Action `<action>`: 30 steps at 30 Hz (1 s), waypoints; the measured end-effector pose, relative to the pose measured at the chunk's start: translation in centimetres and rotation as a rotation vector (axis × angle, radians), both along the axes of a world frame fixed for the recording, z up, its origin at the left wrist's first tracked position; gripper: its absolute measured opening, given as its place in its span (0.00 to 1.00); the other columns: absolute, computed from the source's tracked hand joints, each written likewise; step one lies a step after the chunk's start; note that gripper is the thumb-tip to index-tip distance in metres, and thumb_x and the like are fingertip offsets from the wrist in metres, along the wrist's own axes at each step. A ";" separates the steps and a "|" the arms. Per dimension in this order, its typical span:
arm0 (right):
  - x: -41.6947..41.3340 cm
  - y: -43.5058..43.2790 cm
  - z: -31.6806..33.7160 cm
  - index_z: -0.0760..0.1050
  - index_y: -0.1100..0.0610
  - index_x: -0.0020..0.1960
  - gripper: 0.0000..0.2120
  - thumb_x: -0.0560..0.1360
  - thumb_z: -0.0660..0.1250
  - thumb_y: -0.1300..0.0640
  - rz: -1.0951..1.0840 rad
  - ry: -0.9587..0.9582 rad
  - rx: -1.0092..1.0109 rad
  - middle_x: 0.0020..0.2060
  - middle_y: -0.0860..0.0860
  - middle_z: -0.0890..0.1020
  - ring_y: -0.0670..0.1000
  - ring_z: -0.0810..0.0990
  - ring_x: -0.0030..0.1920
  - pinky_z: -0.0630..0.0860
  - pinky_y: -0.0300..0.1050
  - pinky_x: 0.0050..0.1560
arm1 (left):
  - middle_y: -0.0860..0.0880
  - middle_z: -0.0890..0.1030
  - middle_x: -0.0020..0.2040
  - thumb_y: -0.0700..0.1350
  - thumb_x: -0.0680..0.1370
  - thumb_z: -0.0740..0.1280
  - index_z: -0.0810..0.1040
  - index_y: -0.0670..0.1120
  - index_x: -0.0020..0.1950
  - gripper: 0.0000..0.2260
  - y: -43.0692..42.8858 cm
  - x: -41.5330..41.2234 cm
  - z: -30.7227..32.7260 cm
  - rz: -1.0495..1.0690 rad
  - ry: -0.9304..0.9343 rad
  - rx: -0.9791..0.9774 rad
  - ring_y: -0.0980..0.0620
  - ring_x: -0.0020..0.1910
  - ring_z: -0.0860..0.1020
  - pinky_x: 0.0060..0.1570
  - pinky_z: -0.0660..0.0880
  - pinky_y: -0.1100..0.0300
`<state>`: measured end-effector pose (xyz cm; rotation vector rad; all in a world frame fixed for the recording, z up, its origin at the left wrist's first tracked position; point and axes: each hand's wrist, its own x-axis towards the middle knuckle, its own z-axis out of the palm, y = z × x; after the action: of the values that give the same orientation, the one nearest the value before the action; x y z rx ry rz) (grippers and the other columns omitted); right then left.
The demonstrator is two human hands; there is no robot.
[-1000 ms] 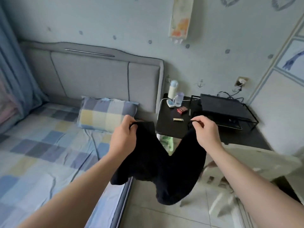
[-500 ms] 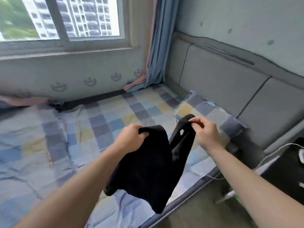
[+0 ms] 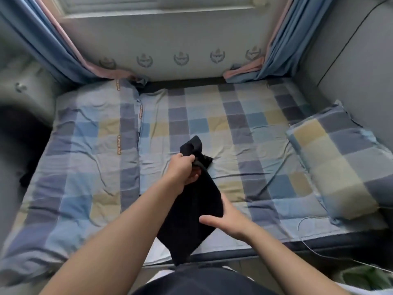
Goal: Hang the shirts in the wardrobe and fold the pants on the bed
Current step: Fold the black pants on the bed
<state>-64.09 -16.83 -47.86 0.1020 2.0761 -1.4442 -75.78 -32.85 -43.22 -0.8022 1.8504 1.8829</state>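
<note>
A black garment (image 3: 191,218), doubled over lengthwise, hangs over the near edge of the bed (image 3: 244,133), which has a blue, yellow and grey checked sheet. My left hand (image 3: 184,170) grips its bunched top end above the middle of the mattress. My right hand (image 3: 225,222) holds the garment's lower right side, thumb across the front of the cloth and fingers hidden behind it. The bottom corner of the garment dangles past the bed's front edge. No wardrobe is in view.
A checked pillow (image 3: 338,160) lies at the right against the grey padded headboard (image 3: 357,67). Blue curtains (image 3: 282,39) hang at both far corners under the window sill. A white cable (image 3: 308,233) trails off the bed's right front. A dark shape (image 3: 25,145) sits at the left.
I have turned left to face the bed squarely. The two ends of the garment came together in my left hand, and my right hand dropped to its lower side.
</note>
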 end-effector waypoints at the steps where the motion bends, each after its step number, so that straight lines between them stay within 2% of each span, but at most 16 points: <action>1: 0.0 -0.2 -0.4 0.63 0.47 0.74 0.44 0.63 0.79 0.39 0.005 0.014 0.021 0.67 0.45 0.75 0.47 0.74 0.68 0.73 0.49 0.66 | 0.45 0.77 0.37 0.43 0.83 0.62 0.72 0.45 0.51 0.02 0.2 -0.2 0.1 0.060 -0.026 0.052 0.55 0.22 0.77 0.24 0.73 0.64; 2: -0.2 -0.2 -0.7 0.65 0.47 0.72 0.42 0.63 0.80 0.42 -0.039 0.035 0.021 0.65 0.46 0.77 0.49 0.75 0.66 0.74 0.52 0.66 | 0.45 0.78 0.38 0.43 0.83 0.62 0.73 0.44 0.54 0.02 0.4 -0.4 0.1 0.115 -0.046 0.095 0.55 0.24 0.79 0.24 0.74 0.64; 4: -1.3 0.2 -1.4 0.73 0.53 0.64 0.26 0.69 0.79 0.54 -0.172 0.099 0.004 0.56 0.49 0.82 0.51 0.80 0.59 0.76 0.55 0.61 | 0.46 0.81 0.35 0.42 0.83 0.62 0.74 0.43 0.54 0.04 0.2 -0.8 0.5 0.215 -0.069 0.179 0.55 0.25 0.81 0.24 0.74 0.64; 6: -2.9 1.3 -1.7 0.76 0.56 0.55 0.11 0.74 0.74 0.61 -0.211 0.164 0.056 0.48 0.50 0.83 0.52 0.81 0.52 0.77 0.50 0.54 | 0.47 0.82 0.32 0.40 0.83 0.61 0.75 0.41 0.53 0.05 -0.4 -1.1 1.0 0.287 -0.077 0.253 0.54 0.27 0.82 0.25 0.75 0.65; 7: -3.8 1.8 -1.7 0.75 0.56 0.54 0.11 0.75 0.73 0.63 -0.195 0.160 0.045 0.47 0.49 0.82 0.50 0.80 0.50 0.77 0.44 0.51 | 0.46 0.83 0.32 0.39 0.83 0.60 0.75 0.41 0.52 0.05 -0.8 -1.2 1.2 0.312 -0.080 0.289 0.53 0.28 0.83 0.25 0.75 0.64; 9: -5.6 2.4 -1.5 0.70 0.55 0.63 0.23 0.72 0.76 0.63 -0.128 0.078 -0.027 0.54 0.50 0.80 0.48 0.79 0.54 0.75 0.35 0.51 | 0.46 0.83 0.31 0.37 0.82 0.60 0.76 0.40 0.48 0.07 -1.3 -1.3 1.9 0.356 -0.081 0.366 0.52 0.28 0.83 0.26 0.76 0.64; 10: -6.4 2.4 -1.4 0.68 0.56 0.66 0.29 0.70 0.78 0.61 -0.104 0.048 -0.026 0.57 0.52 0.79 0.50 0.79 0.58 0.76 0.40 0.56 | 0.45 0.83 0.32 0.36 0.82 0.59 0.76 0.39 0.48 0.07 -1.5 -1.3 2.2 0.385 -0.078 0.405 0.52 0.28 0.83 0.27 0.77 0.64; 12: -7.2 2.3 -1.5 0.70 0.54 0.67 0.32 0.67 0.80 0.56 -0.072 0.060 0.010 0.61 0.52 0.79 0.53 0.78 0.63 0.76 0.53 0.62 | 0.43 0.84 0.33 0.35 0.82 0.57 0.76 0.36 0.50 0.08 -1.8 -1.4 2.7 0.443 -0.069 0.488 0.51 0.31 0.84 0.28 0.78 0.64; 13: -7.3 2.3 -1.7 0.71 0.51 0.67 0.32 0.67 0.80 0.54 -0.064 0.059 -0.007 0.61 0.50 0.80 0.52 0.78 0.63 0.77 0.52 0.61 | 0.42 0.84 0.34 0.35 0.83 0.55 0.75 0.35 0.52 0.09 -2.0 -1.5 3.0 0.464 -0.064 0.538 0.50 0.32 0.85 0.28 0.78 0.63; 15: -7.1 1.7 -1.8 0.71 0.45 0.66 0.34 0.63 0.81 0.46 -0.046 -0.004 -0.023 0.58 0.43 0.81 0.47 0.79 0.61 0.77 0.44 0.57 | 0.40 0.85 0.37 0.35 0.83 0.53 0.73 0.32 0.58 0.11 -2.4 -1.8 3.5 0.487 -0.062 0.636 0.48 0.34 0.86 0.28 0.79 0.63; 17: -7.4 0.8 -2.1 0.70 0.45 0.66 0.39 0.58 0.78 0.38 -0.084 -0.023 0.078 0.57 0.43 0.81 0.48 0.80 0.59 0.78 0.48 0.58 | 0.39 0.85 0.39 0.34 0.83 0.52 0.70 0.32 0.64 0.13 -2.7 -2.2 4.0 0.496 -0.072 0.688 0.49 0.35 0.86 0.28 0.79 0.62; 19: -8.8 0.0 -2.7 0.73 0.49 0.65 0.34 0.63 0.77 0.39 -0.123 0.036 0.141 0.56 0.45 0.82 0.51 0.80 0.60 0.77 0.54 0.61 | 0.39 0.85 0.39 0.34 0.83 0.53 0.69 0.33 0.67 0.14 -2.9 -2.3 4.4 0.464 -0.087 0.697 0.50 0.35 0.86 0.28 0.79 0.62; 22: -11.4 -1.4 -2.2 0.79 0.51 0.53 0.10 0.76 0.70 0.46 -0.190 0.118 0.192 0.45 0.47 0.84 0.55 0.82 0.53 0.78 0.53 0.54 | 0.40 0.86 0.40 0.35 0.83 0.54 0.69 0.34 0.68 0.14 -3.5 -2.5 4.9 0.403 -0.106 0.698 0.50 0.35 0.86 0.26 0.78 0.63; 24: -12.6 -1.9 -1.5 0.78 0.55 0.45 0.12 0.80 0.63 0.48 -0.225 0.174 0.225 0.39 0.50 0.81 0.56 0.80 0.44 0.76 0.53 0.46 | 0.41 0.86 0.41 0.35 0.83 0.53 0.70 0.35 0.66 0.13 -4.6 -2.9 4.9 0.382 -0.097 0.693 0.51 0.36 0.86 0.27 0.78 0.63; 27: -13.6 -1.6 -0.2 0.68 0.54 0.34 0.19 0.81 0.58 0.46 -0.232 0.232 0.274 0.28 0.47 0.73 0.53 0.71 0.34 0.66 0.49 0.36 | 0.44 0.87 0.44 0.38 0.85 0.54 0.76 0.38 0.59 0.12 -7.0 -4.1 4.5 0.326 -0.046 0.593 0.51 0.41 0.86 0.33 0.80 0.61; 30: -14.4 -1.7 1.3 0.72 0.54 0.35 0.20 0.82 0.58 0.47 -0.232 0.272 0.250 0.27 0.46 0.75 0.52 0.74 0.33 0.72 0.53 0.34 | 0.50 0.85 0.58 0.45 0.86 0.57 0.76 0.46 0.63 0.11 -9.5 -4.5 3.2 0.168 0.014 0.374 0.50 0.55 0.83 0.49 0.78 0.56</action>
<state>-78.45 -18.52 -46.53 0.2672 2.5337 -1.3857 -80.23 -42.31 -40.04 -0.8323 1.4072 2.2515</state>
